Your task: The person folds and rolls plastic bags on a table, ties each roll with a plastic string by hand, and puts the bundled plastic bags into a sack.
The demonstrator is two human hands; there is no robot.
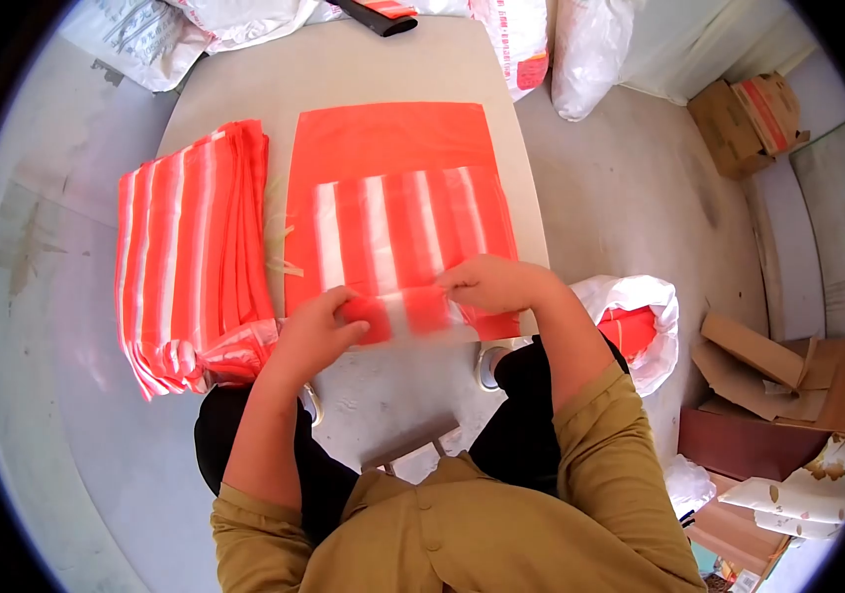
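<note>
The left hand (pixel 320 339) and the right hand (pixel 491 284) both pinch the near end of a thin, shiny red-and-white striped sheet (pixel 398 225), which lies on a big, flat, plain red sheet (pixel 393 138) on the light tan table (pixel 254 74). A tall, floppy pile of red-and-white striped sheets (pixel 180 232) sits beside it, near the left hand.

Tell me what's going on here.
A person handles a striped sheet on a table: the right hand pinches its near part, the left hand is at its near left corner. It lies over a red sheet. A striped stack lies to the left; an open sack on the right holds red material.
</note>
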